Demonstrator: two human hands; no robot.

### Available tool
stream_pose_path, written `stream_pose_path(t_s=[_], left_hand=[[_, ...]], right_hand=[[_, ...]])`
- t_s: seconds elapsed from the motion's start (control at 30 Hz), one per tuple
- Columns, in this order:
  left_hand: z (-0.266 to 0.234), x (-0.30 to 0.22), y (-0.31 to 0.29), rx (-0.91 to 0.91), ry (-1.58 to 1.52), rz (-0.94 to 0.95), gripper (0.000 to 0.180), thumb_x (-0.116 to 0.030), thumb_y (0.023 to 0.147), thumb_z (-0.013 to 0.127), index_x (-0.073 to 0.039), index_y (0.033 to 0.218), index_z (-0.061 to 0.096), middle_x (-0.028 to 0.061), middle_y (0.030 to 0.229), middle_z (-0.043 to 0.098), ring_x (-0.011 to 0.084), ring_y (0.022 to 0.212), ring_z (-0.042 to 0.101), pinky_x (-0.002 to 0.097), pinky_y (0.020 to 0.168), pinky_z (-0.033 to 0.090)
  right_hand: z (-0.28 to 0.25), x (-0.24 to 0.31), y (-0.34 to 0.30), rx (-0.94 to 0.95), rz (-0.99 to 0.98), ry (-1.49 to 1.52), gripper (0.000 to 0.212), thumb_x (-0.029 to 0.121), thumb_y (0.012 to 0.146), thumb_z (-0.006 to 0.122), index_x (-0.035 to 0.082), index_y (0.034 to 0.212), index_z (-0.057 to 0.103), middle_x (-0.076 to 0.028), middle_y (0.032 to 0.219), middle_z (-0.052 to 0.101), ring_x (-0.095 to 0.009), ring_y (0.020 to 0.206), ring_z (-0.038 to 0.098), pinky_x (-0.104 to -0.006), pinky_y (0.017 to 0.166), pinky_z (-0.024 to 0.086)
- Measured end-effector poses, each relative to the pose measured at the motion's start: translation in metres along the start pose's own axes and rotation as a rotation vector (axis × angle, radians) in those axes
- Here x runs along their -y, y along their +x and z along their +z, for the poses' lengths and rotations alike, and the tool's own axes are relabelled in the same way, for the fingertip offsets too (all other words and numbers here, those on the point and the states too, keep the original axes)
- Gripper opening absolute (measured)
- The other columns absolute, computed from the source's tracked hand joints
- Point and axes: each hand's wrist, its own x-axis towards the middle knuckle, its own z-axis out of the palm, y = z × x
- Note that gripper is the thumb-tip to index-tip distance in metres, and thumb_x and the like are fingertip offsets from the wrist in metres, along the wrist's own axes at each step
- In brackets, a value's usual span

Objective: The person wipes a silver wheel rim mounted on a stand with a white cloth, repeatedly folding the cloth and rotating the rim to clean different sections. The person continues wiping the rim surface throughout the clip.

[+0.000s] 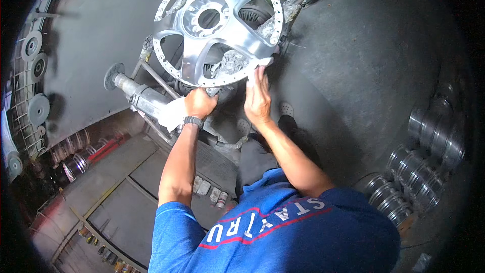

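Above the metal frame (160, 79), the wheel (227, 35) could have tipped under uneven pushing, because my flat right hand (258, 98) only pressed a white cloth (264, 62) against it, while my left hand (199, 102) was curled, around what I could not tell.

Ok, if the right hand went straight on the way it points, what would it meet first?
Beyond its white cloth, the right hand would probably meet the silver wheel first, at its edge; depth is unclear, they may already touch.
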Motion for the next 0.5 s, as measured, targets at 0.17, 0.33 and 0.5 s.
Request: stream_pose_path(t_s=[0.17,0.33,0.5], left_hand=[[-0.008,-0.002,0.0,0.004,-0.005,0.038,0.049,-0.043,0.077,0.078,0.002,0.096,0.077,0.0273,0.096,0.074,0.0417,0.093,0.074,0.0477,0.086,0.059],[-0.006,0.002,0.002,0.047,-0.098,0.057,0.048,-0.042,0.079,0.077,0.002,0.099,0.077,0.0288,0.103,0.074,0.0434,0.101,0.073,0.0488,0.091,0.057],[-0.004,0.006,0.0,0.018,-0.16,0.139,0.048,-0.041,0.079,0.076,0.003,0.099,0.077,0.0294,0.103,0.073,0.0432,0.1,0.073,0.0488,0.09,0.057]], right_hand=[[-0.011,-0.017,0.078,-0.131,0.161,0.041,0.045,0.009,0.106,0.046,-0.006,0.148,0.046,-0.035,0.154,0.042,-0.05,0.143,0.042,-0.0485,0.117,0.037],[0.018,0.023,0.01,-0.172,0.183,-0.023,0.048,0.012,0.105,0.051,-0.007,0.148,0.046,-0.034,0.153,0.043,-0.05,0.143,0.041,-0.0503,0.119,0.035],[0.056,0.063,-0.044,-0.003,0.08,-0.346,0.051,0.017,0.104,0.054,0.002,0.152,0.047,-0.022,0.157,0.046,-0.045,0.148,0.037,-0.0585,0.121,0.027]])
